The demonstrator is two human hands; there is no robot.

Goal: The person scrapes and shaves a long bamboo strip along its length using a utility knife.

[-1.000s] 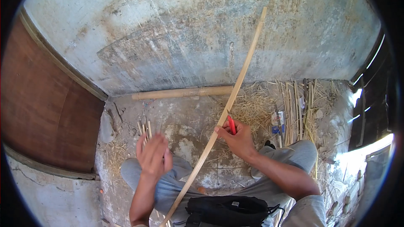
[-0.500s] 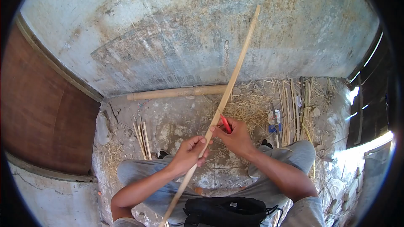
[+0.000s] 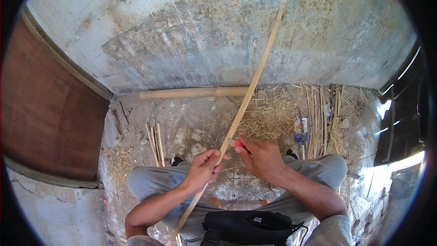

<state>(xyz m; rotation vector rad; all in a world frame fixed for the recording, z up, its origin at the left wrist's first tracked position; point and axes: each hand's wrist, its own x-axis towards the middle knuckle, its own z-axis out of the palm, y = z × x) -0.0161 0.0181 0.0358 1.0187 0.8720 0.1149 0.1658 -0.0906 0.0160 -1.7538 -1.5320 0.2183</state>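
A long, pale bamboo strip [image 3: 257,78] slants across the view from the upper right down past my lap. My left hand [image 3: 203,171] is closed around it, thumb on top, a little below its middle. In my right hand [image 3: 265,158] is a small knife [image 3: 238,144] with a red handle, most of which my fingers hide. Its short, light blade points left and meets the strip's right edge, just above my left hand; how deep it sits cannot be made out.
A bamboo pole [image 3: 182,93] lies along the wall's foot. Shavings [image 3: 268,120] are heaped on the floor, with several thin sticks [image 3: 314,123] to their right. More strips [image 3: 155,143] stand left, beyond my knee. A black bag [image 3: 248,227] rests at my lap.
My right hand has turned and moved slightly down and right, off the strip; the knife's blade now points at the strip's edge. My left hand keeps its hold, shifted slightly left.
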